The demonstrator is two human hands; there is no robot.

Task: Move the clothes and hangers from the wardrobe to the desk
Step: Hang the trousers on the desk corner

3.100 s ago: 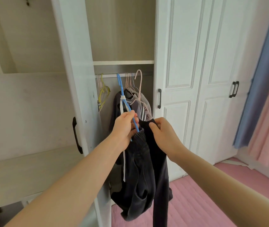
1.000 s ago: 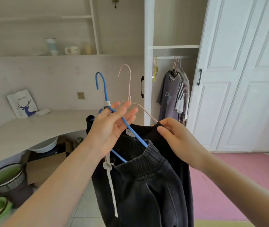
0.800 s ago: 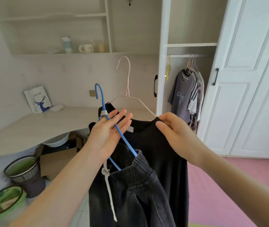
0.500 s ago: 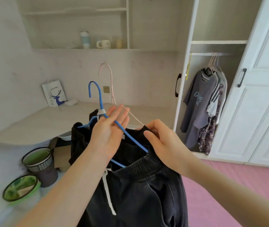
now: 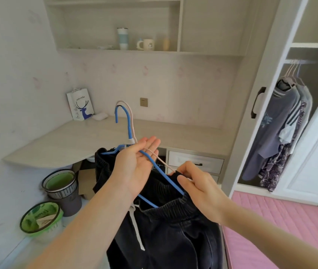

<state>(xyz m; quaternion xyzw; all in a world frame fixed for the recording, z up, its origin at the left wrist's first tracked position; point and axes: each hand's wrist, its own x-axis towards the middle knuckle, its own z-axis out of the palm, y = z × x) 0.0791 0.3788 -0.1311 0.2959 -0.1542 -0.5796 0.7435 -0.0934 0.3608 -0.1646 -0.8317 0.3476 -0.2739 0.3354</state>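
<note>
left grip [image 5: 135,167] spread, blue hanger [image 5: 128,129] across palm | right grip [image 5: 200,189] pinching black clothes [image 5: 173,230] | before worktop [image 5: 67,142]

A blue hanger [image 5: 128,129] with dark trousers [image 5: 169,230] rests across the flat left hand [image 5: 136,164]. The right hand [image 5: 199,189] pinches black cloth [image 5: 175,174].

One blue hanger [image 5: 129,127], one pale pink hanger [image 5: 161,160]; black clothes [image 5: 173,235], white drawstring [image 5: 136,226]; pale wood-grain worktop [image 5: 73,142]; white bag [image 5: 80,105] printed with blue deer.
</note>
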